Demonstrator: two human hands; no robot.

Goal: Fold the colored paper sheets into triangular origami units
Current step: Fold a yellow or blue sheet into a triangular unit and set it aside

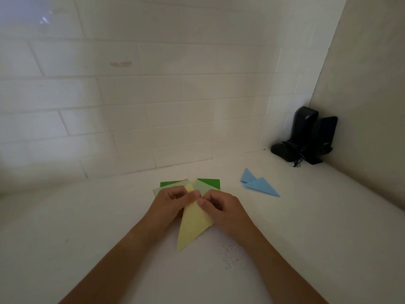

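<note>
A pale yellow paper sheet (192, 224), partly folded into a long pointed shape, lies on the white counter with its tip toward me. My left hand (173, 200) pinches its upper left edge with curled fingers. My right hand (221, 207) pinches the upper right edge, thumb on top. Both hands meet at the paper's far end. Behind them lies a small stack of green and light green sheets (208, 184), partly hidden by my hands.
Two folded light blue triangles (258, 185) lie on the counter to the right. Black devices with a cable (304, 137) stand in the back right corner. A white tiled wall (153, 106) runs behind. Small specks dot the counter near my right forearm.
</note>
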